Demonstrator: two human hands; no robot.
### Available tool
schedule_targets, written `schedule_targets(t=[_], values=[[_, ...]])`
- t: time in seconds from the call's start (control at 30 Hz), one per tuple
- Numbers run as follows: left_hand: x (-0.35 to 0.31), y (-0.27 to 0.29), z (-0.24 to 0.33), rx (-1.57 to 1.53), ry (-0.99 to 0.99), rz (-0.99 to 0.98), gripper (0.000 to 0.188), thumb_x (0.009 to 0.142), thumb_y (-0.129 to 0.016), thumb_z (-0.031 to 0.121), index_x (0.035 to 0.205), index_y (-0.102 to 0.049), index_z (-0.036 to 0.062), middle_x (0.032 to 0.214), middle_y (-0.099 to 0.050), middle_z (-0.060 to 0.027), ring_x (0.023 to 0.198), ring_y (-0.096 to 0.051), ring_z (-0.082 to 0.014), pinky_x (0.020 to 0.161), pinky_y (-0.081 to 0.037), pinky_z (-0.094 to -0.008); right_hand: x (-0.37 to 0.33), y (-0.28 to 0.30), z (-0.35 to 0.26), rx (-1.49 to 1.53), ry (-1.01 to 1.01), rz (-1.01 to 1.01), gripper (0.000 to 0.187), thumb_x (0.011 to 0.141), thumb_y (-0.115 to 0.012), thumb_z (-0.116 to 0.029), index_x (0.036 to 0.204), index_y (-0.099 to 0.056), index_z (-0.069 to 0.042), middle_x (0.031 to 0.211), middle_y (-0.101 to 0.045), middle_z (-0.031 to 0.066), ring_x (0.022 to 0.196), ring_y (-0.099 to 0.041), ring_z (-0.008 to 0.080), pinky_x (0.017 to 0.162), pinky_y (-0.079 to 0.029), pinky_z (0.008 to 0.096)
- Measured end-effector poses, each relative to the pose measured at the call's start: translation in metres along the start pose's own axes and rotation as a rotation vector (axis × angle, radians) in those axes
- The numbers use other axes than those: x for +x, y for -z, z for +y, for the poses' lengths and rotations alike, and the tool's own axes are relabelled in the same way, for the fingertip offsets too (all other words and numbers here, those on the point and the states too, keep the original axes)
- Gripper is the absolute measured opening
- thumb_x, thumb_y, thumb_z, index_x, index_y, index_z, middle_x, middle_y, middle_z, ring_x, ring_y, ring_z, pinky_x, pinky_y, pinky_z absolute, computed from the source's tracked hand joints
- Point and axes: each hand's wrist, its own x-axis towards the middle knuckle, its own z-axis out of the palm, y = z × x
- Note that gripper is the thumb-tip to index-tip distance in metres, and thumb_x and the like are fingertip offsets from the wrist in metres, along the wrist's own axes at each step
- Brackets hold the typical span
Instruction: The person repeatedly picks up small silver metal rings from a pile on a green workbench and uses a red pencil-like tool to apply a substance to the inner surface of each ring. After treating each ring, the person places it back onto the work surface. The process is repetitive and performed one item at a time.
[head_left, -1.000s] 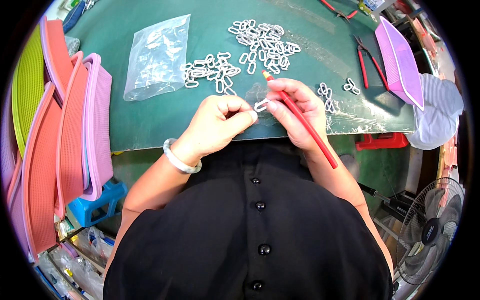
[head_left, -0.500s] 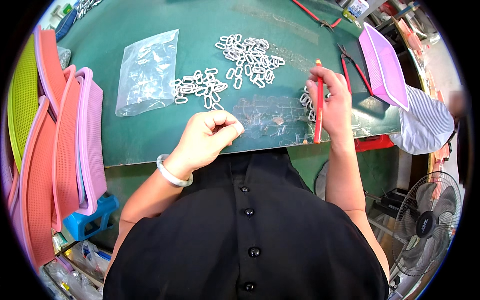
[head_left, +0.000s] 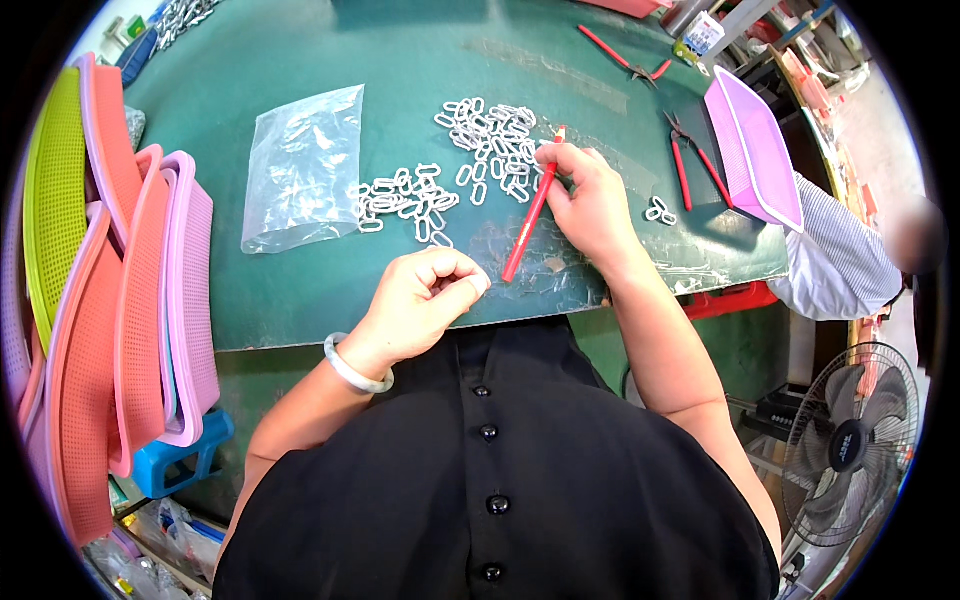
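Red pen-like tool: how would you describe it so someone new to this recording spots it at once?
Start at the green table and find the right hand over it. That hand grips a slim red tool, slanting down toward the left hand. Unlike the red-handled pliers lying farther right, it is a single straight stick, and it is held.

1. You have two hands in view: your left hand and your right hand, both near the centre of the frame.
2. You have one red pen, centre.
3. You have two piles of pale links, upper centre, too overlapped to count singly.
4. You have three loose links, right of centre.
5. You have two red-handled pliers, upper right.
6. You have one clear bag, upper left.
7. You wear one bracelet and four visible buttons, lower centre.
8. You have one fan, lower right.
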Motion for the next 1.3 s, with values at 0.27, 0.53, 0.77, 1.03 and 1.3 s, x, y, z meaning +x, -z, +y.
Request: schedule_targets(t=[0.27,0.53,0.77,1.03,1.3], values=[[-0.001,0.000,0.009,-0.136,0.075,0.052,0.012,0.083,-0.053,0.011,0.084,-0.059,0.0011,0.071,-0.055,-0.0001,0.060,-0.050,-0.0052,0.056,-0.041,-0.0188,0.002,0.017,-0.024,1.035,-0.433,-0.072,0.019,0.075,-0.060,0.003,0.093,-0.056,0.000,0.082,-0.060,0.0027,0.078,-0.057,0.0102,0.071,-0.046,0.0225],[0.000,0.001,0.017,-0.248,-0.035,0.142,0.012,0.085,-0.051,0.013,0.087,-0.057,0.0026,0.069,-0.054,0.0006,0.060,-0.050,-0.0052,0.055,-0.041,-0.0185,-0.023,0.007,-0.065,1.277,-0.489,-0.223,0.020,0.075,-0.060,0.004,0.093,-0.055,-0.002,0.086,-0.059,0.0027,0.078,-0.056,0.0089,0.071,-0.045,0.0205],[-0.001,0.004,0.016,-0.112,-0.096,0.175,0.014,0.084,-0.053,0.012,0.076,-0.056,0.0013,0.062,-0.050,-0.0001,0.053,-0.045,-0.0066,0.047,-0.035,-0.0202,-0.031,-0.002,-0.066,1.182,-0.378,-0.228,0.021,0.076,-0.054,0.008,0.093,-0.057,-0.004,0.091,-0.057,0.0019,0.085,-0.055,0.0091,0.074,-0.045,0.0230],[-0.001,-0.002,0.014,-0.238,-0.039,0.199,0.014,0.083,-0.050,0.009,0.071,-0.053,0.0026,0.058,-0.052,-0.0014,0.048,-0.045,-0.0068,0.046,-0.036,-0.0184,-0.042,-0.007,-0.061,1.228,-0.130,-0.173,0.023,0.079,-0.052,0.005,0.101,-0.050,-0.003,0.092,-0.054,0.0037,0.088,-0.052,0.0103,0.076,-0.044,0.0245],[0.001,-0.005,0.008,-0.294,0.006,0.165,0.012,0.082,-0.050,0.008,0.071,-0.053,0.0026,0.059,-0.052,-0.0026,0.048,-0.046,-0.0077,0.044,-0.036,-0.0192,-0.051,-0.009,-0.053,1.134,-0.068,-0.180,0.027,0.077,-0.052,0.005,0.102,-0.051,-0.004,0.090,-0.055,0.0037,0.084,-0.052,0.0087,0.070,-0.043,0.0225]])
